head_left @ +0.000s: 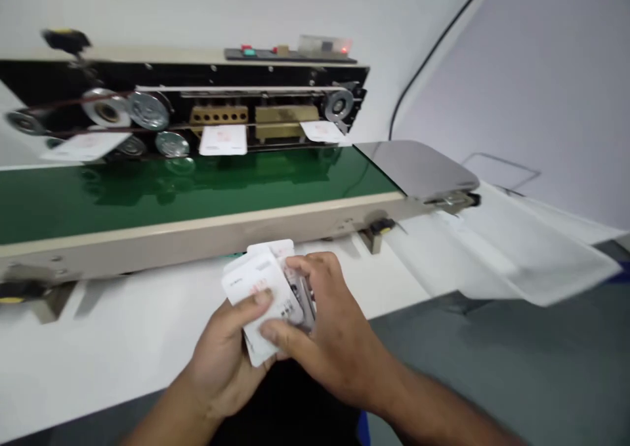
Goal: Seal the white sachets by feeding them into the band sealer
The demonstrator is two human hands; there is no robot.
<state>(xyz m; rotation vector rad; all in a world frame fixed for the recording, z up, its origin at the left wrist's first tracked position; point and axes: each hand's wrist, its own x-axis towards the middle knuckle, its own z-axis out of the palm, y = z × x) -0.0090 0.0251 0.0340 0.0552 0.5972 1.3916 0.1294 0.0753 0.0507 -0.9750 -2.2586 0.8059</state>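
My left hand (pixel 221 361) and my right hand (pixel 329 321) both grip a bundle of white printed packets (pixel 260 288) close in front of my body. The left thumb lies across the bundle's face, and the right fingers wrap over its right side. Beyond my hands stands a band sealing machine (pixel 197 105) with a green conveyor belt (pixel 172 197). Several white packets stand along the belt's back edge, among them one at the middle (pixel 223 140) and one at the right end (pixel 322 131). Another lies at the left (pixel 86 145).
The conveyor's beige side rail (pixel 197 233) runs just past my hands, on a white table (pixel 123 347). A steel plate (pixel 416 167) sits at the belt's right end, above a hanging white sheet (pixel 506 249). A control panel (pixel 290 54) tops the machine, and a black cable (pixel 433 46) runs up the wall.
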